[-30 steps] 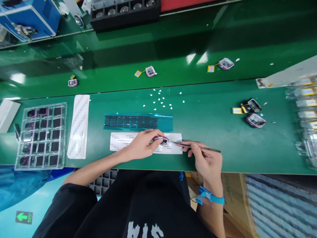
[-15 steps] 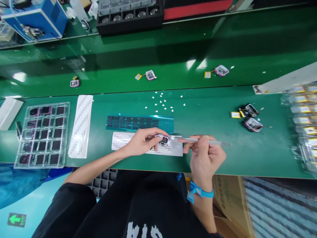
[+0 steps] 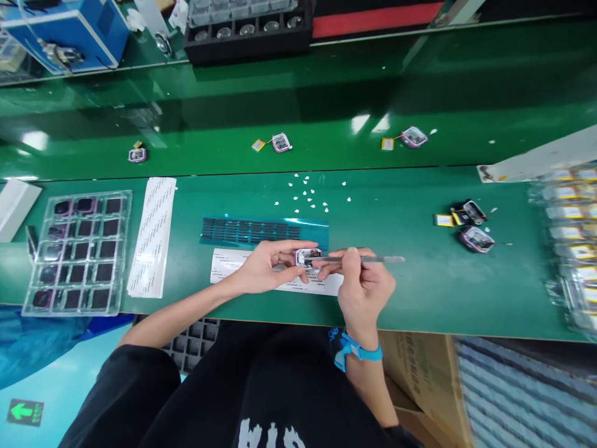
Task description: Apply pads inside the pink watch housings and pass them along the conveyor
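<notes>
The left hand (image 3: 262,267) pinches the open case (image 3: 304,253) above the white sheet (image 3: 227,264), while the right hand (image 3: 367,287), fingers closed around the tweezers (image 3: 380,259), points them sideways, tip over the case from its right

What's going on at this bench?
A person works with both bare hands. The left hand holds a small open device above a white sheet. The right hand holds tweezers, their tip over the open side of the device. Behind the sheet lie a blue film with dark strips and scattered white bits. A clear tray stands at the left, and more open devices lie around the bench.
</notes>
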The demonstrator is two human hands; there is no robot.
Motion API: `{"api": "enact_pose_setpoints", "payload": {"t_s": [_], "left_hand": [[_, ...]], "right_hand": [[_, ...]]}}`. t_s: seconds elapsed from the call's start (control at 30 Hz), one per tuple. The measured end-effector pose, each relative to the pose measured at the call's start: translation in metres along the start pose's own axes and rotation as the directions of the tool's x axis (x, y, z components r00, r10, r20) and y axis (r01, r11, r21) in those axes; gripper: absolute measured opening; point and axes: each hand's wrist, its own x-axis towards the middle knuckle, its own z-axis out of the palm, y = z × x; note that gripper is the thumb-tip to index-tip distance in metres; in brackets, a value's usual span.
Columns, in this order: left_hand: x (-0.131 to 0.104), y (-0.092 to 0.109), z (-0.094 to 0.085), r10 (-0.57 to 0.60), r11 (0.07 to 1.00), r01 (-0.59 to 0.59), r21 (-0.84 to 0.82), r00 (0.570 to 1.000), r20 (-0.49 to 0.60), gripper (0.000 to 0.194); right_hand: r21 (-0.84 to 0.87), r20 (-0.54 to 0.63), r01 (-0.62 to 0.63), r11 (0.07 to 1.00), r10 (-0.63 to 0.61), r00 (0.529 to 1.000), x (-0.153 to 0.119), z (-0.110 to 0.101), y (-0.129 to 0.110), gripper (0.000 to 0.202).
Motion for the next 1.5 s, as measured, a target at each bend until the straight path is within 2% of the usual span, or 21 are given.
{"api": "enact_pose_setpoints", "payload": {"t_s": [0.3,0.63,0.83,1.07,1.2,1.27,1.33,1.43,1.5], "left_hand": [[0.001,0.001,0.0,0.014,0.998,-0.012,0.066,1.0,-0.028,0.05],[0.0,0.002,0.003,0.028,0.993,-0.019,0.117,0.997,-0.076,0.046],[0.001,-0.003,0.005,0.045,0.995,-0.03,0.098,0.987,-0.156,0.039],[0.001,0.006,0.002,-0.003,0.994,0.018,0.106,0.99,-0.144,0.041],[0.001,0.013,0.001,0.05,0.974,-0.013,0.226,0.986,-0.16,0.042],[0.001,0.014,0.0,0.102,0.946,-0.037,0.323,0.977,-0.186,0.041],[0.002,0.015,-0.002,0.148,0.914,-0.05,0.402,0.965,-0.217,0.041],[0.002,0.014,-0.004,0.215,0.874,-0.069,0.481,0.943,-0.255,0.042],[0.002,0.014,-0.005,0.244,0.855,-0.082,0.512,0.934,-0.259,0.042]], "right_hand": [[0.009,0.005,0.0,1.0,0.0,1.0,0.0,0.002,0.008,0.035],[0.001,-0.002,0.014,1.0,-0.014,1.0,0.0,0.004,0.002,0.035],[-0.023,0.002,0.064,0.998,-0.064,0.998,-0.005,0.006,0.001,0.03],[-0.135,-0.103,0.177,0.975,-0.191,0.976,-0.016,0.014,0.005,0.04],[-0.085,-0.072,0.221,0.972,-0.227,0.971,-0.012,0.011,0.0,0.038],[-0.012,-0.028,0.159,0.987,-0.159,0.987,-0.009,0.01,-0.001,0.037],[0.088,0.012,0.046,0.995,-0.047,0.999,-0.006,0.01,-0.001,0.036],[0.23,0.065,-0.106,0.968,0.093,0.994,-0.005,0.013,0.0,0.033],[0.308,0.074,-0.164,0.937,0.149,0.986,-0.005,0.015,0.0,0.031]]}}
